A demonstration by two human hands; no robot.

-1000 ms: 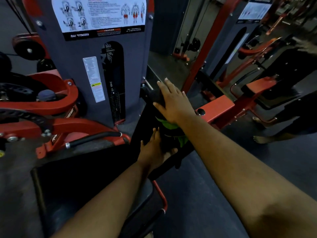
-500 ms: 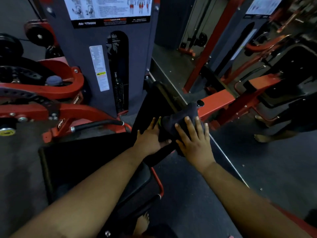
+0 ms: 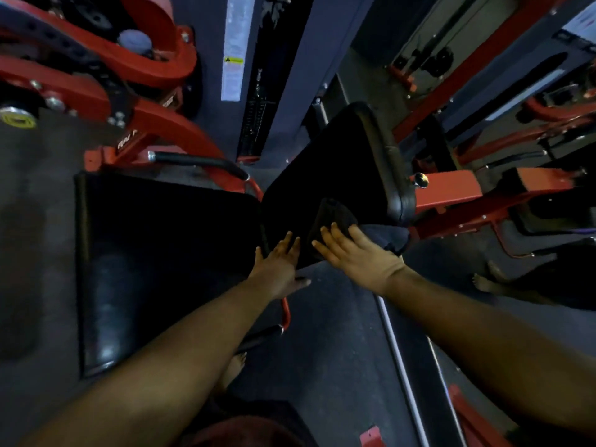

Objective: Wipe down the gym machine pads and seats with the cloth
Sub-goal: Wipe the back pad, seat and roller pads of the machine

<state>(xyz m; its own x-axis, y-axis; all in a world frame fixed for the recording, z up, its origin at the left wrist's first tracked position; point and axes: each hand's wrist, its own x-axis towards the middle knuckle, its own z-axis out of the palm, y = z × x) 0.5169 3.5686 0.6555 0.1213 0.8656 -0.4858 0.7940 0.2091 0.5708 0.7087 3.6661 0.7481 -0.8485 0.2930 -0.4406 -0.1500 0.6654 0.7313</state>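
The dark cloth (image 3: 335, 217) is lying bunched on the near end of the black back pad (image 3: 338, 169), with one fold hanging off the pad's near right corner. The right hand (image 3: 358, 253) is pressing down on it, fingers straight and spread, fingertips on the fabric and palm over the pad's near edge. Just to its left, the left hand (image 3: 279, 262) is resting flat against the same pad's near left edge, fingers stretched out and slightly apart, holding nothing, thumb pointing off to the right. The two hands are sitting close together without touching.

To the left of the pad, the wide black seat (image 3: 161, 269) is lying flat, its surface catching a dull shine. A black-gripped handle (image 3: 196, 161) on a red frame (image 3: 135, 124) is running along the seat's far side. Beyond that, the grey weight-stack tower (image 3: 280, 75) is standing with a white warning sticker (image 3: 233, 50) on its face. To the right of the pad, a red support arm (image 3: 448, 188) with a round knob (image 3: 421, 179) is jutting out. At far right, someone else's bare feet (image 3: 487, 279) are standing on the dark floor (image 3: 338, 350).
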